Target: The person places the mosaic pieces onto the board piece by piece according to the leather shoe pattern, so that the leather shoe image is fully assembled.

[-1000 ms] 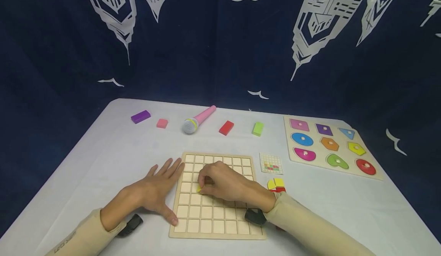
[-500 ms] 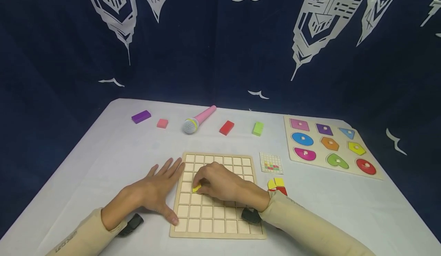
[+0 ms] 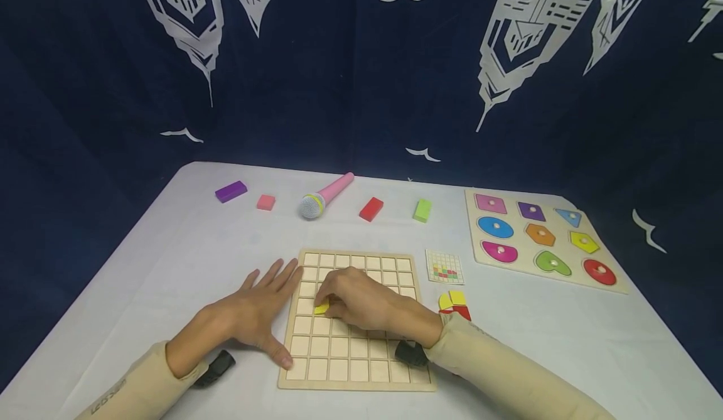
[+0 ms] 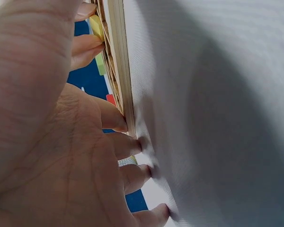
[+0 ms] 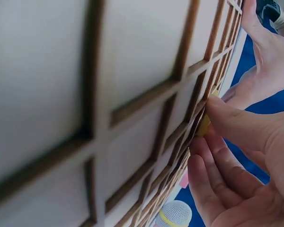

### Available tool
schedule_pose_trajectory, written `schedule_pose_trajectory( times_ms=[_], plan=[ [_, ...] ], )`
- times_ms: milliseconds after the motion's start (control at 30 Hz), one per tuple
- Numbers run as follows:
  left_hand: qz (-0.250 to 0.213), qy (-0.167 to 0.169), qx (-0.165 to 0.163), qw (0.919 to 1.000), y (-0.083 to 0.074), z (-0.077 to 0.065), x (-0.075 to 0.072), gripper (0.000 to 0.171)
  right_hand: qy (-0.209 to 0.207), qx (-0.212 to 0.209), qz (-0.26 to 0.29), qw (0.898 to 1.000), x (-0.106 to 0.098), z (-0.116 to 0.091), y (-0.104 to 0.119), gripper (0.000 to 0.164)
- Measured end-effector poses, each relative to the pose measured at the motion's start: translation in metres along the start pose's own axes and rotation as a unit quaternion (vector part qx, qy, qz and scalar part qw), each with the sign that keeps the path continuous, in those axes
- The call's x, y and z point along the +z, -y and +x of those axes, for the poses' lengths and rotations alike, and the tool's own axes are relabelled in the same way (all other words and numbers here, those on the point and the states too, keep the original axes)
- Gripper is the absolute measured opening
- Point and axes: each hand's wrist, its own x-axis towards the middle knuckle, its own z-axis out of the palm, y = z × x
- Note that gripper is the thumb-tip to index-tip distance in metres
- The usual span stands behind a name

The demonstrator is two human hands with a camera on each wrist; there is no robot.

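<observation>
A pale wooden grid board (image 3: 357,385) lies on the white table, divided into square cells. My right hand (image 3: 361,297) reaches over it and pinches a small yellow tile (image 3: 321,307) between thumb and fingertips, at a cell left of the middle. In the right wrist view the yellow tile (image 5: 204,124) shows between the thumb and fingers, right at the grid's ridges. My left hand (image 3: 257,313) lies spread at the board's left side, its thumb and index fingertip on the frame. The left wrist view shows that hand's palm (image 4: 61,156) and fingertips along the board's edge.
Right of the board lie a small pattern card (image 3: 445,267) and several yellow and red tiles (image 3: 456,301), partly behind my right sleeve. A shape puzzle (image 3: 542,244) sits farther right. Behind stand blocks, including a purple one (image 3: 231,192), and a pink toy microphone (image 3: 326,196).
My right hand has shifted slightly left with the yellow tile, and more of the tile now shows, lying flatter at the cell. The left hand stays in place.
</observation>
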Motion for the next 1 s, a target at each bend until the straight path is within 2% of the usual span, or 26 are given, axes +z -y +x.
schedule_pose_trajectory(
  times_ms=[367, 633, 1000],
  plan=[
    [0.003, -0.002, 0.000, 1.0000, -0.0003, -0.0001, 0.0005, 0.151, 0.022, 0.051, 0.032, 0.998, -0.0010, 0.0040, -0.0035, 0.019],
    [0.006, -0.002, -0.002, 1.0000, 0.0010, 0.0012, 0.0004, 0.151, 0.017, 0.040, 0.026, 0.999, -0.0024, 0.0031, -0.0032, 0.016],
    [0.004, -0.001, 0.000, 1.0000, 0.0008, 0.0008, 0.0011, 0.150, 0.026, 0.050, 0.022, 0.998, -0.0035, 0.0029, -0.0033, 0.017]
  ],
)
